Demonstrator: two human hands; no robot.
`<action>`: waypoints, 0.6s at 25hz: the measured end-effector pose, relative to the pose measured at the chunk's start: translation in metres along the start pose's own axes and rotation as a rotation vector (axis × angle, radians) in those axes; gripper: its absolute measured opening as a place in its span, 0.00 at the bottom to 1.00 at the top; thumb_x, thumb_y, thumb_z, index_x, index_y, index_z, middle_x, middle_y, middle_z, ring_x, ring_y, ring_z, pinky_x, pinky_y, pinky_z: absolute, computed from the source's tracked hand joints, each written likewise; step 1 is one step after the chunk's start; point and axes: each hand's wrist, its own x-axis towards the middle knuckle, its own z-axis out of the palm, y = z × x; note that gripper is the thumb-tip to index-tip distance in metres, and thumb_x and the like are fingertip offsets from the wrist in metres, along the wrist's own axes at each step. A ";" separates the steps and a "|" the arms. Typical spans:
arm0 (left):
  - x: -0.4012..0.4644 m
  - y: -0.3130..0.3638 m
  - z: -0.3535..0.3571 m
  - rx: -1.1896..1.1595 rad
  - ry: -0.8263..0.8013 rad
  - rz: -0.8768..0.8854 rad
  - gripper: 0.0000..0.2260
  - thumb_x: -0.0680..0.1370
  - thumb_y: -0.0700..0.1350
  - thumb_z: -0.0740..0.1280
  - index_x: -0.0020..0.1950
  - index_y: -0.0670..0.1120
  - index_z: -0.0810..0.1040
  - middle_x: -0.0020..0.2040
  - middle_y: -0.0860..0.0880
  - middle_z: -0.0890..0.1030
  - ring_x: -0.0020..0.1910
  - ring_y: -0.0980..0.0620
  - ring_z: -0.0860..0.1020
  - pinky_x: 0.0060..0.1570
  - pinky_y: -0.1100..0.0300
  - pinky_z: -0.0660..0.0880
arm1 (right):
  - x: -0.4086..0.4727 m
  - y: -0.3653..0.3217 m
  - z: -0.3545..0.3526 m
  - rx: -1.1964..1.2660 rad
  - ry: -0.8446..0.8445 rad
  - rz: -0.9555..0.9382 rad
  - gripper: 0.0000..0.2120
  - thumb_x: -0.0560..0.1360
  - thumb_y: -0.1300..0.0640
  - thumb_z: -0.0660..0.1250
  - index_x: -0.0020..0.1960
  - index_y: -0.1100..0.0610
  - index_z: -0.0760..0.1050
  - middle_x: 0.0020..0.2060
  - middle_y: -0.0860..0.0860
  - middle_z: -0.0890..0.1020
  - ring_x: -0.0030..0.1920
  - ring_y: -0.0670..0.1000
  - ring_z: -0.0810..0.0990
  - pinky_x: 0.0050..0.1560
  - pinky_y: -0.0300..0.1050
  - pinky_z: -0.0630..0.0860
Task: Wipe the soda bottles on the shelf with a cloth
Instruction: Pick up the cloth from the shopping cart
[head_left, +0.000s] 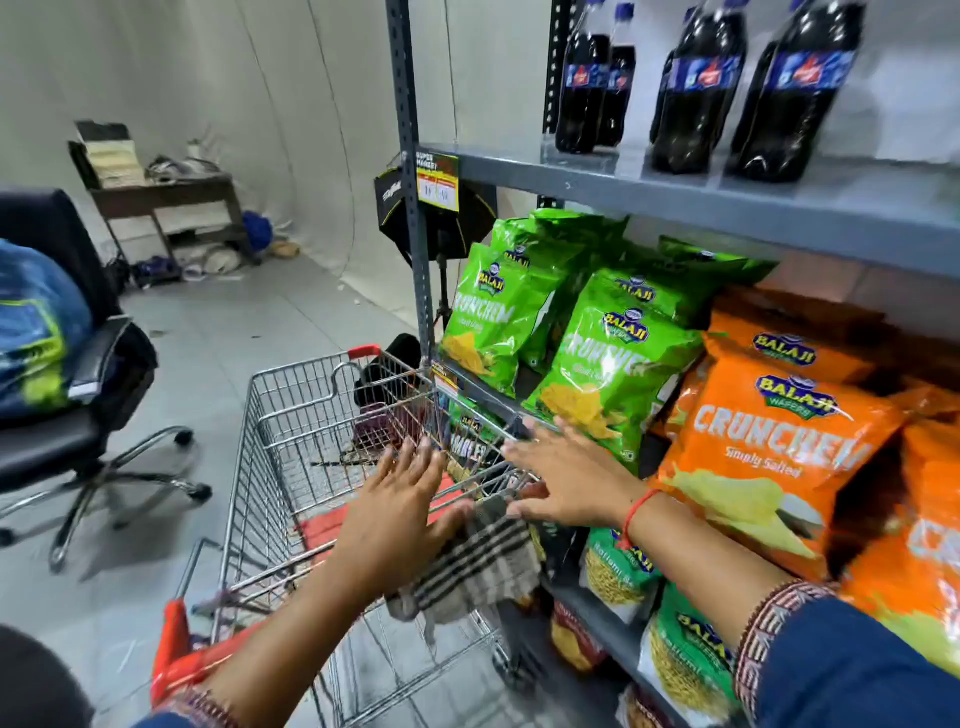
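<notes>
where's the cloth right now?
Head view, lower centre: the checked cloth hangs over the near-right rim of the cart, under both open hands, left hand and right hand, beside the snack shelves, well below the soda bottles.

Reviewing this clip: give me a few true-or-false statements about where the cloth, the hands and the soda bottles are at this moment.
1. The soda bottles stand on the top shelf. True.
2. The checked cloth hangs on the shopping cart. True.
3. The right hand is wiping a bottle. False: it is down by the cart, fingers spread.
4. The left hand holds a chip bag. False: it is open, at the cloth.
5. Orange chip bags sit below the bottles. True.
</notes>
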 end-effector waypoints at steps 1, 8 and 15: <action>-0.008 0.001 0.002 -0.016 -0.131 -0.035 0.38 0.71 0.67 0.45 0.74 0.45 0.52 0.77 0.45 0.54 0.76 0.47 0.49 0.70 0.59 0.36 | 0.000 -0.004 0.002 -0.018 -0.047 -0.035 0.35 0.74 0.38 0.59 0.74 0.53 0.54 0.75 0.48 0.57 0.75 0.51 0.44 0.73 0.52 0.38; -0.020 -0.009 0.009 -0.250 -0.303 -0.132 0.10 0.72 0.53 0.65 0.48 0.49 0.76 0.39 0.51 0.84 0.36 0.54 0.81 0.40 0.55 0.79 | 0.005 -0.024 0.000 0.027 -0.172 0.038 0.27 0.71 0.46 0.67 0.69 0.46 0.66 0.74 0.58 0.60 0.73 0.63 0.53 0.72 0.56 0.49; -0.015 -0.008 -0.006 -0.305 -0.277 -0.093 0.07 0.75 0.44 0.63 0.38 0.48 0.77 0.32 0.52 0.77 0.26 0.61 0.73 0.25 0.70 0.68 | 0.017 -0.023 -0.006 0.112 -0.016 0.007 0.09 0.72 0.51 0.67 0.51 0.50 0.80 0.47 0.51 0.84 0.51 0.55 0.78 0.57 0.47 0.67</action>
